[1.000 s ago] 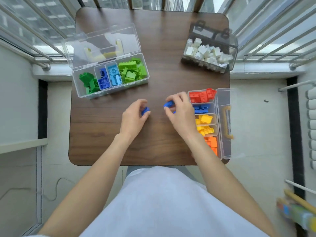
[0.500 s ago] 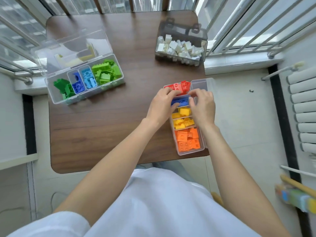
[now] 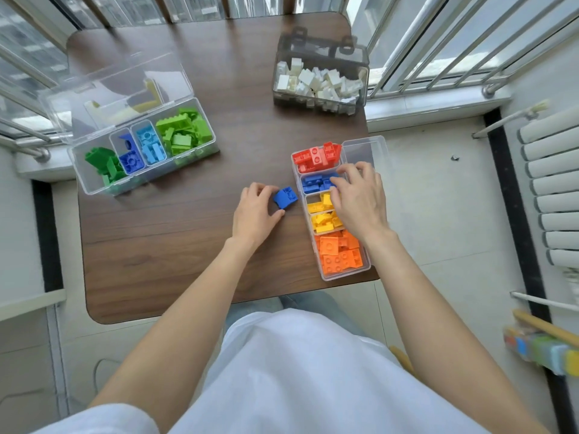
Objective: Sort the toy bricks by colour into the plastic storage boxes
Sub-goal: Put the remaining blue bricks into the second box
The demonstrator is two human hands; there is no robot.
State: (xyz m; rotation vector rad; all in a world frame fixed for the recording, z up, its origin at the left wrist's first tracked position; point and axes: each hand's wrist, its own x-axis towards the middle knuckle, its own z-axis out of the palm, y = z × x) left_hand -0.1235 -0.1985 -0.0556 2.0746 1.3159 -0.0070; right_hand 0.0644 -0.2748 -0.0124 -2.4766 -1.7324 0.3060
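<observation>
Two hands work beside the divided box (image 3: 363,270): the left hand (image 3: 255,214) pinches a blue brick (image 3: 285,197) on the table (image 3: 163,245) just left of it, while the right hand (image 3: 360,198) reaches with curled fingers into its blue compartment (image 3: 315,183); whether it holds anything cannot be told.

Wood-grain table, plastic boxes and bricks

A dark, smooth wood-grain table (image 3: 175,245) is seen; clear glossy plastic boxes (image 3: 360,151) and glossy plastic bricks (image 3: 335,258) are shown at centre right.

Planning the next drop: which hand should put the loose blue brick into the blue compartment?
Left hand: it already holds the blue brick beside the blue compartment, which the right hand partly covers.
</observation>
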